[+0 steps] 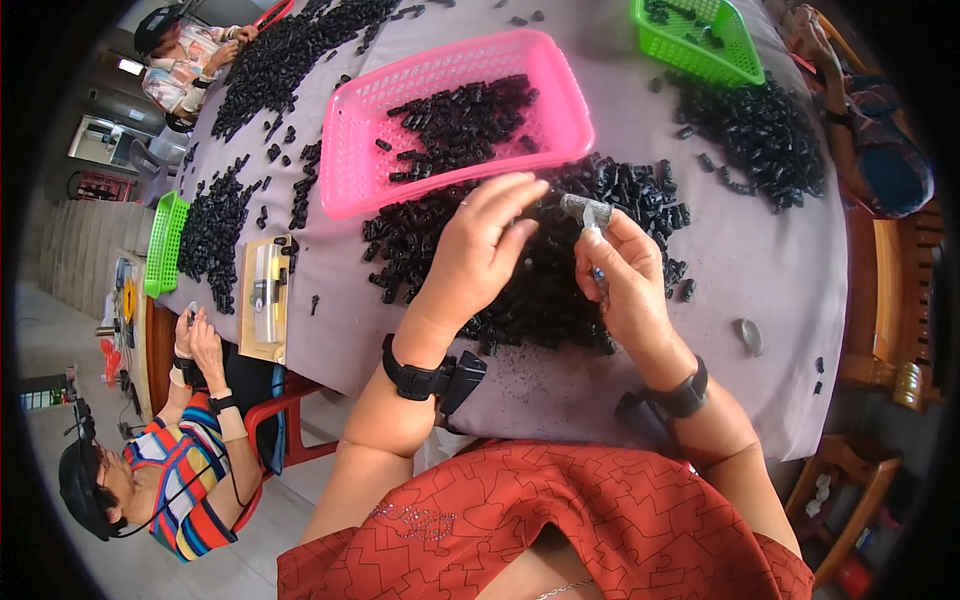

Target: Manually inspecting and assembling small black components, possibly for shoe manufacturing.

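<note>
My right hand is closed around a slim tool with a blue and whitish handle, its thumb pressed along it. By the index fingertip sits a grey, speckled, tube-like piece; whether it covers the finger or is held, I cannot tell. To its left my left hand is raised with fingers stretched to the right and thumb apart, nothing visible in it. Below both hands spreads a large heap of small black ribbed plastic parts. Just beyond stands a pink perforated basket holding more such parts.
Grey cloth covers the table. A green basket and another black pile lie far right. On the left are a second green basket and a tan box. A clear curved piece lies at right. Other people sit around.
</note>
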Demonstrator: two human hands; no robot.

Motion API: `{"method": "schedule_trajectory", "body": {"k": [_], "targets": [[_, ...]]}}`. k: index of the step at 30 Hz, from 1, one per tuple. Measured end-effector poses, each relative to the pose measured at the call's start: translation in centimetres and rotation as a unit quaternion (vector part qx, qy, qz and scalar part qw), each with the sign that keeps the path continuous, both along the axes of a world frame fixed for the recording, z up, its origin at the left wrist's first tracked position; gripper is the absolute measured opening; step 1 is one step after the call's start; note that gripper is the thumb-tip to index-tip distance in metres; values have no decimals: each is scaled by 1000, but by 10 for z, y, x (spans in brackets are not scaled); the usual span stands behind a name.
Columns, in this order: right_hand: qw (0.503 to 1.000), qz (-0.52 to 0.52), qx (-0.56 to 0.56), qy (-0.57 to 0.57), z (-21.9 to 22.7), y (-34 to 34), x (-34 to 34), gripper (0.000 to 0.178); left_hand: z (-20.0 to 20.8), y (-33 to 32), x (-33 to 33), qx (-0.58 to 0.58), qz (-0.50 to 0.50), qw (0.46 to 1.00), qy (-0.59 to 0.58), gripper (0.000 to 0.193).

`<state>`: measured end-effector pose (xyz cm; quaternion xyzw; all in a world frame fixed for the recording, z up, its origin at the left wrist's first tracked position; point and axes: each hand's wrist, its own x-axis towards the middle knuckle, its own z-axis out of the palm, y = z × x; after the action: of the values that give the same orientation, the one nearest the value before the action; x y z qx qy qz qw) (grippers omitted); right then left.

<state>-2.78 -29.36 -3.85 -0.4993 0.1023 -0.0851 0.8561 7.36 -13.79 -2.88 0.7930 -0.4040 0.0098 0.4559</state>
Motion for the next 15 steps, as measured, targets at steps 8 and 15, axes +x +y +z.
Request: {"method": "schedule_trajectory", "body": {"k": [8, 15], "targets": [[1000, 16, 17, -15, -2, 1, 0, 20, -10, -7, 4, 30, 3, 997, -69, 36], [1000, 19, 13, -7, -2, 2, 0, 19, -14, -2, 4, 21, 35, 999, -31, 33]]}}
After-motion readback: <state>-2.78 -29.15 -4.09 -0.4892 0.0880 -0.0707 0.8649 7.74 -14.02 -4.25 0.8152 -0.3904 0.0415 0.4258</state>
